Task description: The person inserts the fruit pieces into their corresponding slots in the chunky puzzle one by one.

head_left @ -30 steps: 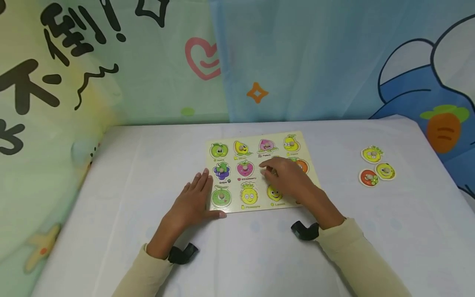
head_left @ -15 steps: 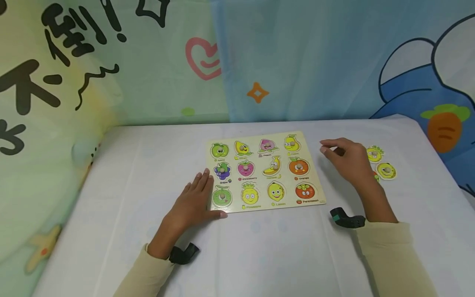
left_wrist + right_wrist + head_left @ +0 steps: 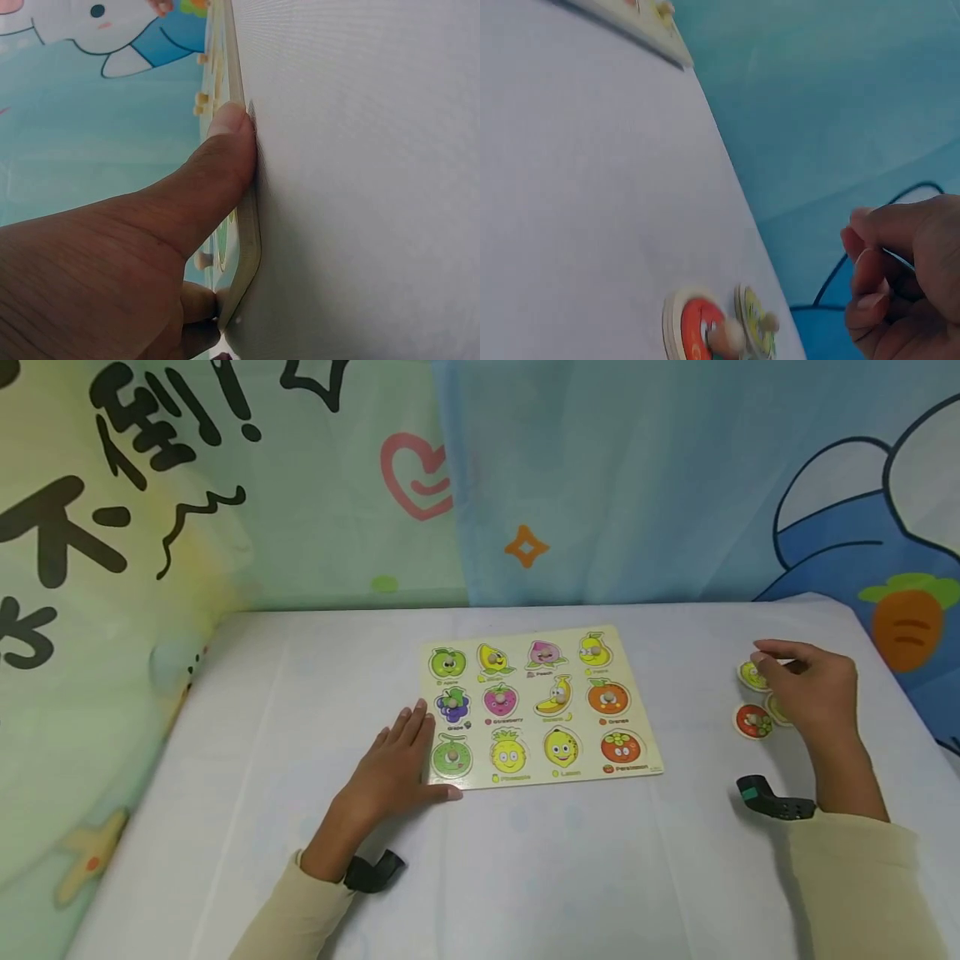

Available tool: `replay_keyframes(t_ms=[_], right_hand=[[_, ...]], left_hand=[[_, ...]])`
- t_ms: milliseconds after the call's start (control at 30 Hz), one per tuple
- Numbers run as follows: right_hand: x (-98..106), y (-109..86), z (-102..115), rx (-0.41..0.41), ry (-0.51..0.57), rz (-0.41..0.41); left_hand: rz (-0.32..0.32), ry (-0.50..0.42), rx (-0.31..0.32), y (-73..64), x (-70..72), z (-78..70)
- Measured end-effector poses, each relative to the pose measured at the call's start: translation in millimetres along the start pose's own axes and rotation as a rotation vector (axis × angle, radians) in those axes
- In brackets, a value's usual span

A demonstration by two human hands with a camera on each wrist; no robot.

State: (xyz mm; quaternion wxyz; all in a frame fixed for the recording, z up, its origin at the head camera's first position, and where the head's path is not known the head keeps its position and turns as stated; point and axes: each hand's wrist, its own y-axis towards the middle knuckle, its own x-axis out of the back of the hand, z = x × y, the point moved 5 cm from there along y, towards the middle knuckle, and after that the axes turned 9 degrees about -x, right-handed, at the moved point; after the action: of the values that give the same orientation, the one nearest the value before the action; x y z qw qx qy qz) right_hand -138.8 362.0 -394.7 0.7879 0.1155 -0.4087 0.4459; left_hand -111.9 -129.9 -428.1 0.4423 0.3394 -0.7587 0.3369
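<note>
A cream fruit peg puzzle board (image 3: 525, 783) lies on the white table, with fruit pictures in rows, several bearing small knobs. My left hand (image 3: 393, 760) rests at its left side, fingers straight on the edge and thumb along the front edge; in the left wrist view the thumb (image 3: 214, 161) touches the board's side. My right hand (image 3: 821, 689) hovers over the loose pieces, fingers loosely bent and holding nothing visible. Below it lie a red round piece (image 3: 752, 721), a yellow piece with a green top (image 3: 750, 677), and another yellow piece (image 3: 777, 710) partly hidden by the hand.
White cloth covers the table (image 3: 555, 877). Behind it hangs a printed curtain (image 3: 615, 485) with cartoon shapes and lettering. Black wrist cameras sit on both wrists, the left one (image 3: 373, 872) close to the tabletop. The red piece's wooden knob (image 3: 727, 337) stands up.
My right hand has moved off the puzzle board, rightward across the table, to above the loose pieces. The left hand has stayed at the board's left edge.
</note>
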Motion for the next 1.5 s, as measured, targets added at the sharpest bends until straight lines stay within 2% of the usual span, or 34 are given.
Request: replay_keyframes(t_ms=[133,200,400,567,800,1067,1333,1500], right_hand=[[5.0,10.9,-16.5,-0.110,0.031,-0.022],[5.8,14.2,-21.3,-0.139,0.042,-0.026],[0.9,22.1,-28.9,-0.180,0.012,-0.026],[-5.0,28.4,-32.7,-0.181,-0.020,-0.026],[-17.0,25.7,-35.4,-0.243,-0.011,0.010],[-24.1,22.9,-32.0,-0.239,-0.003,0.061],[-27.4,22.2,-25.8,-0.206,-0.072,0.038],[-28.5,20.8,-22.4,-0.172,-0.072,0.038]], left_hand=[[0.006,0.001,0.001,-0.1,-0.3,0.6],[0.007,0.003,0.001,0.0,-0.2,1.1],[0.003,0.013,-0.002,-0.1,0.6,1.7],[-0.001,0.015,-0.008,0.0,0.4,1.2],[0.007,0.025,-0.007,1.7,0.0,2.5],[0.005,0.018,0.006,0.1,0.3,1.3],[-0.008,0.022,0.002,-1.2,-0.2,1.7],[-0.007,0.020,-0.005,-0.5,0.3,2.0]])
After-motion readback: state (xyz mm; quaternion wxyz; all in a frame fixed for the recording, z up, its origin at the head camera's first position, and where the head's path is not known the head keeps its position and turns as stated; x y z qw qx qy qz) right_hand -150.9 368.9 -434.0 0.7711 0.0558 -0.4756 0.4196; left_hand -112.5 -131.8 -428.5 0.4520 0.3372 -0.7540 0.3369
